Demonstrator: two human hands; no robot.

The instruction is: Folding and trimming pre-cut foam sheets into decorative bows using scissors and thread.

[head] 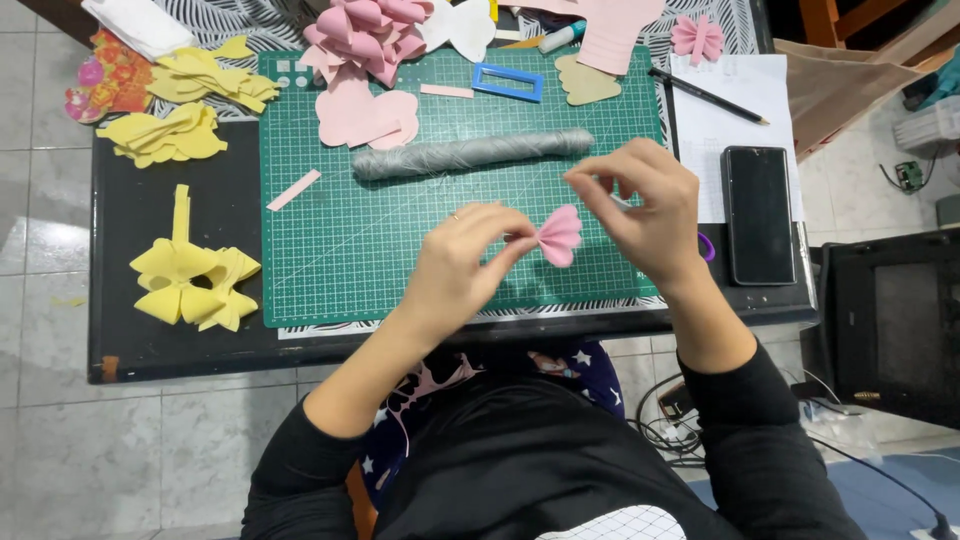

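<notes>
Pinching a pink bow (557, 235) at its gathered middle, the left hand (462, 262) had thumb and forefinger pressed together on it, just above the green mat (340, 250) at the centre of the frame. The right hand (648, 208) hovered just beside the bow's right edge, its fingers curled with thumb and forefinger tips closed near each other; whether they gripped a thread or anything else could not be told.

A grey roll (470, 153) lay across the mat above the hands. Higher up sat a pile of pink bows (362, 35), flat pink cut-outs (362, 115), a blue frame (508, 82) and a tan shape (585, 82). A loose pink strip (293, 190) lay on the mat's left side.

On the dark bench (160, 340), yellow bows (192, 282) rested at the left of the frame, with more yellow pieces (168, 135) in the upper left. At the right, a black phone (758, 214) lay beside a white sheet (720, 120) carrying a pencil (708, 96). A small pink fan (697, 38) sat at the upper right.
</notes>
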